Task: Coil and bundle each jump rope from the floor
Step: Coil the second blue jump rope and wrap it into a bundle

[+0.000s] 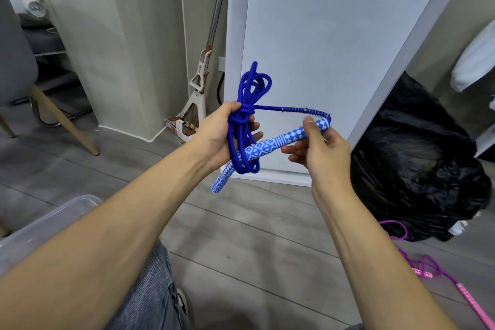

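My left hand [218, 132] grips a coiled blue jump rope [245, 120] around its middle, where a few turns of cord wrap the bundle. Loops stick up above my fist and hang below it. My right hand [320, 151] pinches the upper end of one blue-and-white patterned handle [284, 139]. A taut stretch of cord runs from the wrap to that handle's tip. The second patterned handle [221, 181] hangs below the bundle. A pink jump rope [426, 268] lies loose on the floor at the lower right.
A clear plastic bin [48, 220] sits at my lower left. A full black rubbish bag [417, 163] stands on the right, beside a white panel [321, 35]. A mop [203, 72] leans in the corner. A chair leg [61, 120] is at the left on grey plank flooring.
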